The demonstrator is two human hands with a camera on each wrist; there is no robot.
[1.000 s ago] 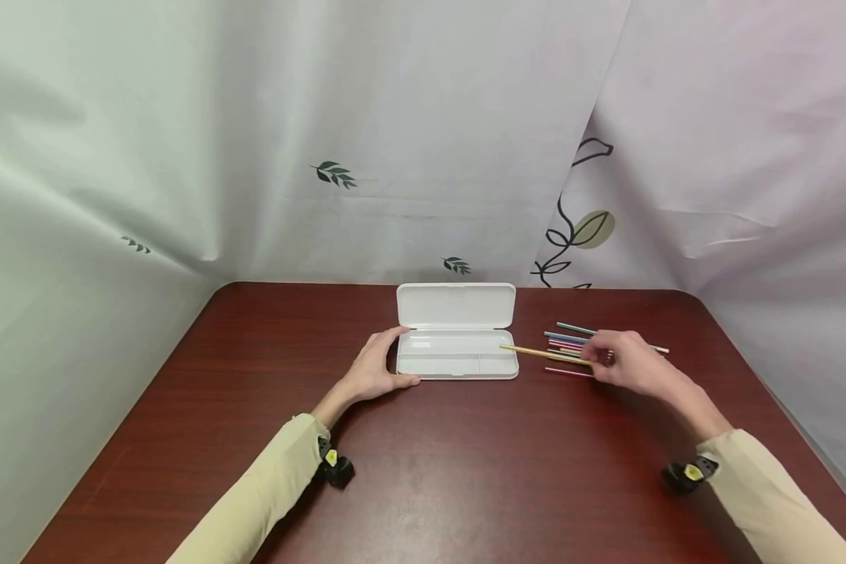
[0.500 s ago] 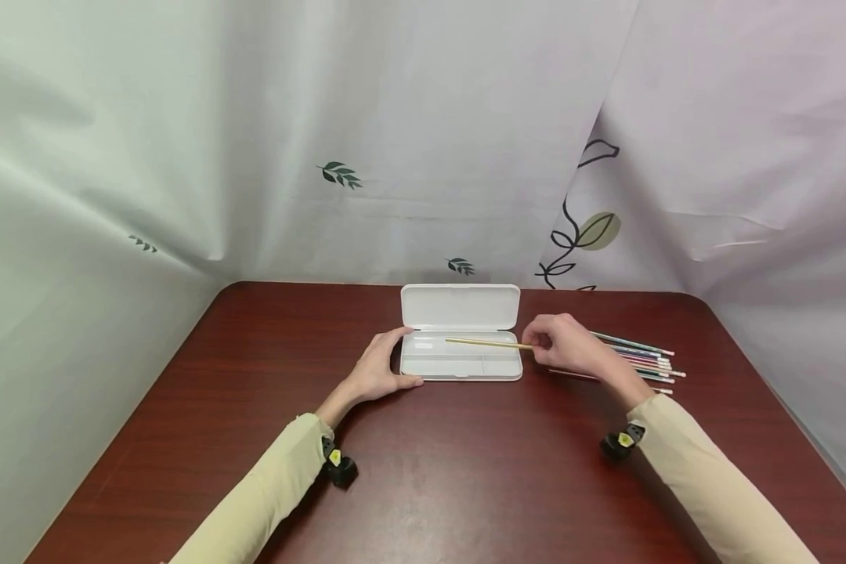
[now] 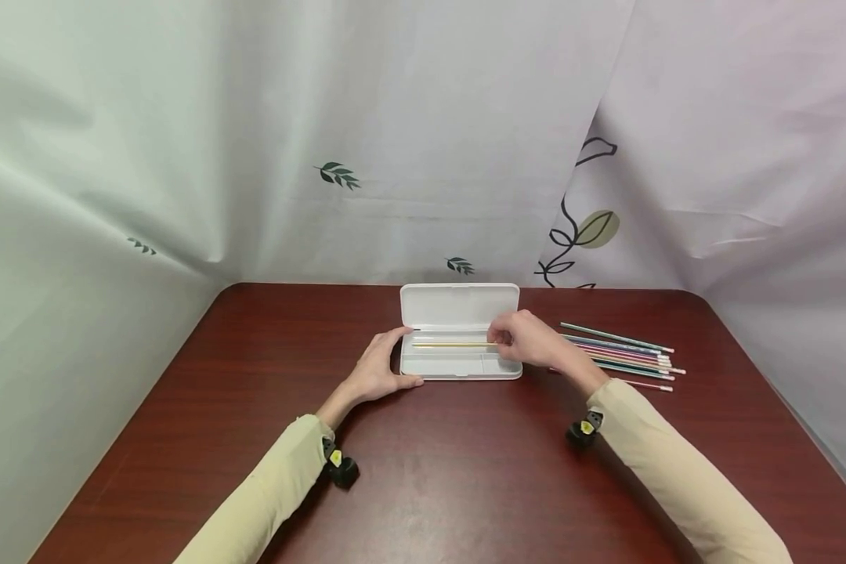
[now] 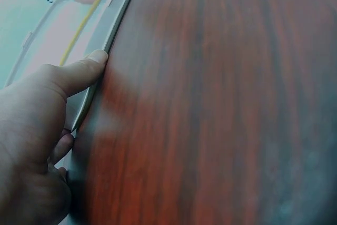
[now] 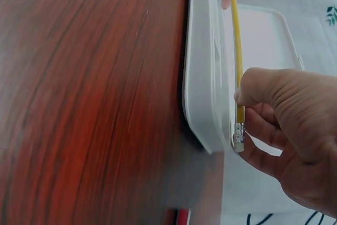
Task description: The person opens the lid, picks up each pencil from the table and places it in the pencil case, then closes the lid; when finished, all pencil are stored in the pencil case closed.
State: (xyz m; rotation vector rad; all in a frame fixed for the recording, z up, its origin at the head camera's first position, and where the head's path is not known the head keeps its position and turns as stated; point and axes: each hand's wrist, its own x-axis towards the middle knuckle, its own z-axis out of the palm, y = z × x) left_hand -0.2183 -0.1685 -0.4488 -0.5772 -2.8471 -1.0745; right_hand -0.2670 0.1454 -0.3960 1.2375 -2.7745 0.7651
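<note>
A white pencil case [image 3: 437, 366] lies with its lid [image 3: 458, 305] raised at the back of the table. My left hand [image 3: 374, 372] grips its left end, thumb [image 4: 87, 72] on the front rim and fingers toward the back. Over the long rear compartment, my right hand [image 3: 532, 341] pinches a yellow pencil [image 5: 238, 40] near its eraser end. The pencil runs lengthwise along the case, its other end pointing toward my left hand. In the right wrist view, the metal band and pale eraser [image 5: 239, 143] show beside my fingers.
Several colored pencils [image 3: 616, 338] lie loosely grouped right of the case, eraser ends to the right, partly behind my right forearm. A divider splits the case's front compartment. A pale curtain [image 3: 409, 219] hangs behind the dark red wooden table [image 3: 423, 462].
My right hand has carried the yellow pencil left from beside the other pencils to over the case's rear compartment, lining it up lengthwise. My left hand stays on the case.
</note>
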